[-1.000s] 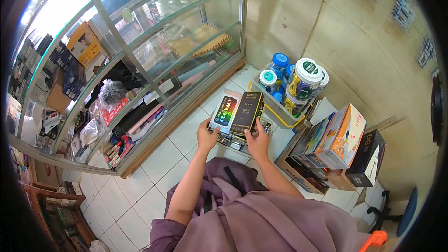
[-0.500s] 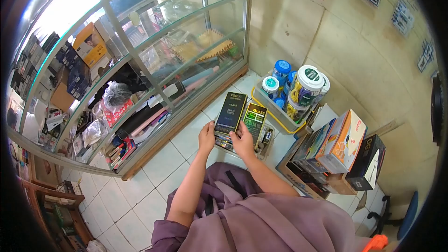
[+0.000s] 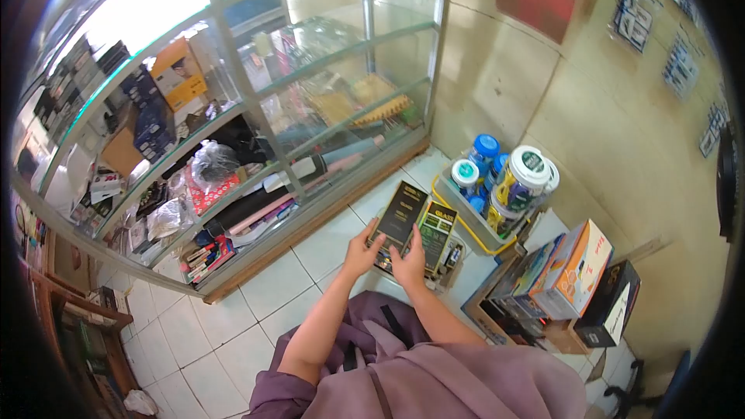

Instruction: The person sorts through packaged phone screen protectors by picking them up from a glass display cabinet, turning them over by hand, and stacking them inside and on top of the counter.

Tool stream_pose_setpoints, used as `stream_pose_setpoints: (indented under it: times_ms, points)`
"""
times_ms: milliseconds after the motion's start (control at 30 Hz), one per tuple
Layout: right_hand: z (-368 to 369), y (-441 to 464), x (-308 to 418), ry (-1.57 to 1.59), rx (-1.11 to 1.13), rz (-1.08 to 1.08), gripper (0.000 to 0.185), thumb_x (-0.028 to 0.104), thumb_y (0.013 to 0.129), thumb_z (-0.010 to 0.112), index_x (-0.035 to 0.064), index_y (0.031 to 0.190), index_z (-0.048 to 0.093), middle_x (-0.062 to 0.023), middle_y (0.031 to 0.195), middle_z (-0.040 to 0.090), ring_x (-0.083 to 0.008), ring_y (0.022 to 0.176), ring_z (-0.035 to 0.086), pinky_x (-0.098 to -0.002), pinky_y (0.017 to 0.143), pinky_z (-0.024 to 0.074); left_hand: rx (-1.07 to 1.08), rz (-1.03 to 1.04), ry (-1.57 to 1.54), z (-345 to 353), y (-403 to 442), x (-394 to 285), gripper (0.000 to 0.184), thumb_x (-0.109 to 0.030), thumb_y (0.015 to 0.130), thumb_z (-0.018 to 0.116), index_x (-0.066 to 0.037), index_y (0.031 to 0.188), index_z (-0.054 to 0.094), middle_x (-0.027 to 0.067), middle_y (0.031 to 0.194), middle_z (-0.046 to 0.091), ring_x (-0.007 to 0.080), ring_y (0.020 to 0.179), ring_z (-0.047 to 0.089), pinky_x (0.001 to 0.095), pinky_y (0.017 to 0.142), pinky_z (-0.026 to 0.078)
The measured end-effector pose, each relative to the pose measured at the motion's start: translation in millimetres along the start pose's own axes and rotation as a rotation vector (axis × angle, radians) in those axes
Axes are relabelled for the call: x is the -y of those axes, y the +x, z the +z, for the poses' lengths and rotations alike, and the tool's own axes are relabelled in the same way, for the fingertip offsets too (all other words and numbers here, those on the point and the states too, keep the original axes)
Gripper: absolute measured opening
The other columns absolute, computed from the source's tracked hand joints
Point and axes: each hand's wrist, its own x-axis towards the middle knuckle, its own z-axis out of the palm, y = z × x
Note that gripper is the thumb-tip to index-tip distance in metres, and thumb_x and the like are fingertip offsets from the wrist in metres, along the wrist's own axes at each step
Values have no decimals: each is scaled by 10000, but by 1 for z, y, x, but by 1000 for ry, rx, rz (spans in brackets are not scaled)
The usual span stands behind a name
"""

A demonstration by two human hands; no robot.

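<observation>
Between my two hands is a slim black box (image 3: pixel 401 216) with gold lettering, probably screen-glass packaging. My left hand (image 3: pixel 362 253) grips its lower left edge, thumb over the front. On the lower right, my right hand (image 3: pixel 410 260) closes on the same box. A second box (image 3: pixel 439 226), black and green and marked "GLASS", lies just right of it, close to my right fingers. Beneath both is a shallow clear tray (image 3: pixel 444 282) with small items, partly hidden by my hands and the boxes.
A glass display cabinet (image 3: pixel 295 157) full of goods stands on the left. Beyond the tray, a yellow-rimmed bin (image 3: pixel 492 245) holds several lidded jars (image 3: pixel 521 173). A carton at right carries an orange-white box (image 3: pixel 573 270) and a black box (image 3: pixel 609 304). White floor tiles (image 3: pixel 268 283) lie around.
The view has shifted, so most things sit lower and further right in it. My left thumb has moved further onto the front of the black box. Both hands still hold it.
</observation>
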Motion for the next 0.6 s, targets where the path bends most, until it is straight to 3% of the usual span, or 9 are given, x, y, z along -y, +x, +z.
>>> stream_pose_setpoints:
  times_ms: [33,167,300,333,367,433,500,600]
  points:
    - [1,-1,-4,80,1,45,841,107,814,715,43,1516,257,-226,1367,522,-385,1211,498,-430,1049,382,-22,60,86,-1,-2,-7,571,-227,939,648,8,1423,458,225,1287,619,212,1190,586,326,1004,432]
    - [0,-12,14,280,-5,-5,861,83,789,747,54,1518,291,-219,1304,574,-354,1163,553,-408,1005,421,-71,56,126,-12,-15,-40,562,-233,936,649,-16,1422,469,238,1256,631,234,1161,618,336,977,455]
    - [-13,-19,69,238,119,-168,887,80,776,767,54,1524,290,-215,1276,583,-336,1130,582,-400,965,458,-220,151,91,-31,-33,-68,581,-237,939,639,-31,1445,441,227,1249,638,249,1157,624,341,970,459]
    - [-13,-20,84,260,180,-206,926,-43,772,761,101,1539,263,-170,1325,521,-235,1194,553,-367,957,523,-222,75,70,-41,-42,-93,595,-232,940,637,-35,1458,422,223,1280,621,262,1194,604,348,985,447]
    - [-13,-23,100,270,198,-222,926,-43,772,761,101,1539,263,-170,1325,521,-235,1194,553,-367,957,523,-245,83,78,-50,-46,-106,595,-232,940,637,-35,1458,422,223,1280,621,262,1194,604,348,985,447]
    - [-19,-28,149,190,254,-402,945,-10,739,803,123,1529,302,-172,1360,507,-250,1223,531,-393,980,511,-405,256,181,-69,-55,-129,600,-226,945,631,-41,1469,406,225,1296,609,266,1206,596,347,991,441]
    - [-19,-30,191,109,267,-535,923,16,702,830,129,1499,377,-184,1383,507,-289,1221,526,-396,974,508,-439,286,171,-93,-68,-167,592,-222,955,620,-36,1472,399,238,1313,593,269,1210,591,345,992,438]
    - [-5,-24,239,119,252,-846,821,-3,673,811,107,1421,490,-195,1403,511,-362,1114,536,-397,922,462,-569,420,219,-130,-84,-216,583,-222,967,607,-18,1470,396,245,1280,611,250,1177,601,336,983,443]
